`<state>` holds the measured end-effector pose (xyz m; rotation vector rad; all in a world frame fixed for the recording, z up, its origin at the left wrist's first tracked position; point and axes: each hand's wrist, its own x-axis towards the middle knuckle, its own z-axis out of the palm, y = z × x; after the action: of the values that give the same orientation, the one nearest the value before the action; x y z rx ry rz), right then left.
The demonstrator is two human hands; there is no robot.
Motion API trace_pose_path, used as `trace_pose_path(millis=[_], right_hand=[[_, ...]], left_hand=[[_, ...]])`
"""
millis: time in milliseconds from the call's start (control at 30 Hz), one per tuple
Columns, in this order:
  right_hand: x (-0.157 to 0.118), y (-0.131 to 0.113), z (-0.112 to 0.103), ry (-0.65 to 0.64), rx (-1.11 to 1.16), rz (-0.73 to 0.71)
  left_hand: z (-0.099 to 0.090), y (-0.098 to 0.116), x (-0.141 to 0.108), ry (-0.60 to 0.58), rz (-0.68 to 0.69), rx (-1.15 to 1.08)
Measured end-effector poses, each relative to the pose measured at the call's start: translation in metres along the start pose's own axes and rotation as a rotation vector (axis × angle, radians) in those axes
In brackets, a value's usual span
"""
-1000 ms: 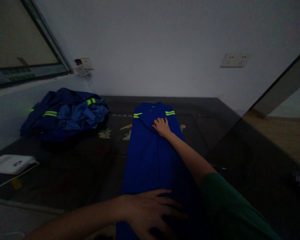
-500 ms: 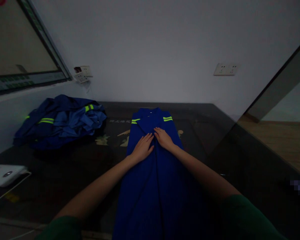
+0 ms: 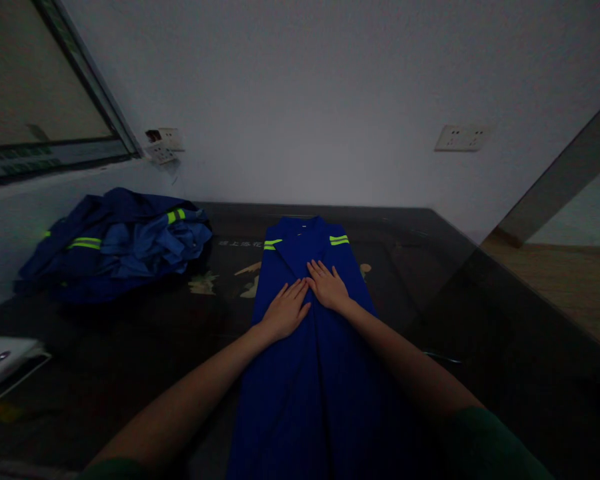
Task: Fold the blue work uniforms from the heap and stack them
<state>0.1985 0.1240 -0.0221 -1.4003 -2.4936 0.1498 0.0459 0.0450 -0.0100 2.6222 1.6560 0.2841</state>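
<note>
A blue garment (image 3: 285, 373) with yellow-green reflective stripes lies lengthwise on the dark table (image 3: 395, 267), its collar toward the wall and its long edges folded in to a middle seam. My left hand (image 3: 286, 310) rests flat on it, just left of that seam, fingers stretched toward the collar. On the right of the seam, my right hand (image 3: 327, 285) presses flat with its fingers spread. The fingertips of both hands nearly meet below the collar flap. Neither hand grips anything.
A crumpled heap of blue garments (image 3: 120, 247) with similar stripes sits at the back left. Near the left edge lies a white device (image 3: 5, 360) with a cable. Wall sockets (image 3: 463, 138) are above the table, and a window frame is at upper left.
Both hands have slid slightly toward me along the garment, and the fingers of my right hand have spread more. The camera view has shifted a little.
</note>
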Motion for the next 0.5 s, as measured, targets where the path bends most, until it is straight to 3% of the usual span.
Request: trace_pose_path(millis=[133, 233, 500], right_hand=[[-0.002, -0.001, -0.001, 0.022, -0.008, -0.007], [-0.004, -0.001, -0.003, 0.024, -0.002, -0.004], [-0.006, -0.004, -0.006, 0.011, 0.015, 0.013]], left_hand=[[0.0, 0.005, -0.005, 0.04, -0.018, 0.018], [-0.007, 0.02, -0.026, 0.051, -0.033, 0.026], [-0.033, 0.078, -0.15, -0.199, 0.19, -0.075]])
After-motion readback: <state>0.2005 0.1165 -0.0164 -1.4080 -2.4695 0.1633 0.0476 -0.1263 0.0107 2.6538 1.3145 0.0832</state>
